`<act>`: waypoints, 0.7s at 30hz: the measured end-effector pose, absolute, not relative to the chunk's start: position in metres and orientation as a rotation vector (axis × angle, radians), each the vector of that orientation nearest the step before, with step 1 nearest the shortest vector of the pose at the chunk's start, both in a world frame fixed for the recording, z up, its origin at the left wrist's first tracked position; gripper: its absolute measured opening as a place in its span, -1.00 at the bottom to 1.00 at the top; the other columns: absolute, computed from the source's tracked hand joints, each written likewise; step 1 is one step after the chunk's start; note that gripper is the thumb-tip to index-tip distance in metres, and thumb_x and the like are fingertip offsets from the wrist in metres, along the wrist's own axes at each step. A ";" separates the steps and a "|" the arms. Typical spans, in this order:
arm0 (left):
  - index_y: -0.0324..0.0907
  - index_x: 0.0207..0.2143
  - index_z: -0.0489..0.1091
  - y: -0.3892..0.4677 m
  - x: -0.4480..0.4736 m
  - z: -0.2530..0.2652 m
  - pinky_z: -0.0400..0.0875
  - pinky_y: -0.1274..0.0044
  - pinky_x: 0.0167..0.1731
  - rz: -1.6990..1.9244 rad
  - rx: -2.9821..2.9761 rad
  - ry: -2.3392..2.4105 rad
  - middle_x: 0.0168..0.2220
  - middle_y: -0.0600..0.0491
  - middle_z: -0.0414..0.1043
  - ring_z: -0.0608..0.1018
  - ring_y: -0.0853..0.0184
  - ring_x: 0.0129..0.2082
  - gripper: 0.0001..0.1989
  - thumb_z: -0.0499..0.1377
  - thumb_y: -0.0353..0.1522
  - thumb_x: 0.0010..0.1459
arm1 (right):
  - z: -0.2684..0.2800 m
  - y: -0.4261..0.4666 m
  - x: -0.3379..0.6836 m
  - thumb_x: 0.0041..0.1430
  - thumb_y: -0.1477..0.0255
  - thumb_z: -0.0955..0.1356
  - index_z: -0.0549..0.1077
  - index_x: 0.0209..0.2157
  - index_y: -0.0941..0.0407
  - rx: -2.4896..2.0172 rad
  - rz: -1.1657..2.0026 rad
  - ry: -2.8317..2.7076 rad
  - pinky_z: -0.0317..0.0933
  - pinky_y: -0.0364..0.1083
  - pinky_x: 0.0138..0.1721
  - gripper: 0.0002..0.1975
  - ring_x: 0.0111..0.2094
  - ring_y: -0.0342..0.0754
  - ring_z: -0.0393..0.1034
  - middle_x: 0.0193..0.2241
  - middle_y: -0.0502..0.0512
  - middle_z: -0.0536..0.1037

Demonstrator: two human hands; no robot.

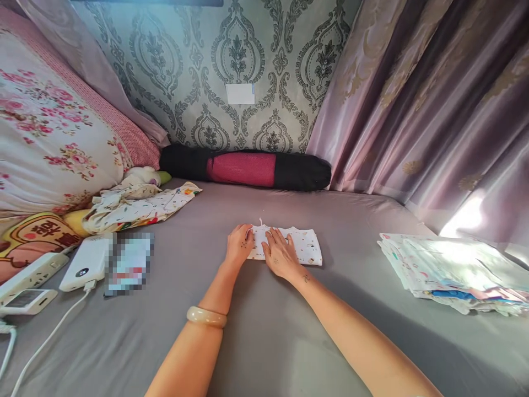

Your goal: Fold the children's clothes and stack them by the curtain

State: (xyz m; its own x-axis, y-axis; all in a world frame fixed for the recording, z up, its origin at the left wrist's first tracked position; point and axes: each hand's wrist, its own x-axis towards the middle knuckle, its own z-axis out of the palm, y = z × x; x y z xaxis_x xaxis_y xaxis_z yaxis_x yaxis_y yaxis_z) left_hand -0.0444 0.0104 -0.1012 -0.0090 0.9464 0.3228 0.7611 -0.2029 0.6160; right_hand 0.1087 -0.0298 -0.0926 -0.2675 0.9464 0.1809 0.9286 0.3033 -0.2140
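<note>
A small white garment [305,246] with a scattered brown print lies folded flat on the grey bed sheet, a thin white tie sticking up from its far edge. My right hand [282,256] rests palm down on the middle of it, fingers stretched out and a little apart. At the garment's left end is my left hand [239,245], its fingers bent together around the edge and the fingertips partly hidden. A pale bangle [206,317] circles my left forearm.
To the right lies a stack of folded clothes [448,270]. At left are a crumpled printed garment [140,207], a white power bank [88,262] with a cable, a power strip [35,275] and a blurred packet [130,263]. A black and red roll [243,168] lines the wall.
</note>
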 end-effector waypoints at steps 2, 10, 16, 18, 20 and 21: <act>-0.18 -0.11 0.43 0.011 -0.045 -0.101 0.36 0.42 -0.09 1.023 2.003 1.798 -0.10 -0.05 0.49 0.50 0.28 -0.13 -0.72 -0.02 -0.44 0.21 | -0.093 -0.029 0.109 0.37 0.28 0.00 0.19 0.23 0.21 -1.710 0.090 -2.307 -0.27 0.18 0.26 -0.47 0.30 0.07 -0.11 0.27 0.22 0.13; -0.18 -0.13 0.45 0.012 -0.046 -0.099 0.38 0.44 -0.14 1.054 1.928 1.839 -0.17 -0.05 0.50 0.52 0.29 -0.19 -0.71 -0.03 -0.42 0.21 | -0.084 -0.024 0.102 0.36 0.29 0.00 0.19 0.22 0.21 -1.750 0.147 -2.339 -0.23 0.23 0.24 -0.47 0.30 0.10 -0.09 0.27 0.23 0.13; -0.18 -0.17 0.46 0.014 -0.050 -0.097 0.37 0.44 -0.09 1.146 1.821 1.858 -0.18 -0.05 0.52 0.52 0.28 -0.15 -0.72 -0.01 -0.40 0.19 | -0.079 -0.023 0.085 0.36 0.30 0.00 0.18 0.23 0.25 -1.629 0.105 -2.353 -0.29 0.17 0.26 -0.46 0.30 0.08 -0.11 0.27 0.24 0.12; -0.20 -0.18 0.47 0.014 -0.051 -0.095 0.36 0.43 -0.08 1.156 1.762 1.876 -0.18 -0.07 0.52 0.52 0.26 -0.15 -0.72 -0.01 -0.41 0.18 | -0.081 -0.022 0.082 0.36 0.31 0.01 0.17 0.24 0.27 -1.614 0.098 -2.349 -0.31 0.16 0.27 -0.46 0.31 0.08 -0.12 0.28 0.24 0.11; -0.21 -0.18 0.47 0.013 -0.052 -0.093 0.38 0.44 -0.11 1.153 1.700 1.891 -0.19 -0.07 0.53 0.53 0.26 -0.18 -0.72 0.00 -0.40 0.18 | -0.084 -0.021 0.081 0.35 0.31 0.02 0.16 0.24 0.28 -1.616 0.093 -2.343 -0.32 0.14 0.27 -0.46 0.31 0.08 -0.13 0.28 0.25 0.11; -0.21 -0.18 0.47 0.013 -0.052 -0.092 0.38 0.44 -0.13 1.152 1.669 1.899 -0.19 -0.06 0.54 0.54 0.27 -0.21 -0.72 0.00 -0.39 0.18 | -0.086 -0.021 0.081 0.35 0.31 0.03 0.16 0.24 0.29 -1.623 0.093 -2.339 -0.33 0.14 0.27 -0.46 0.31 0.07 -0.13 0.28 0.25 0.11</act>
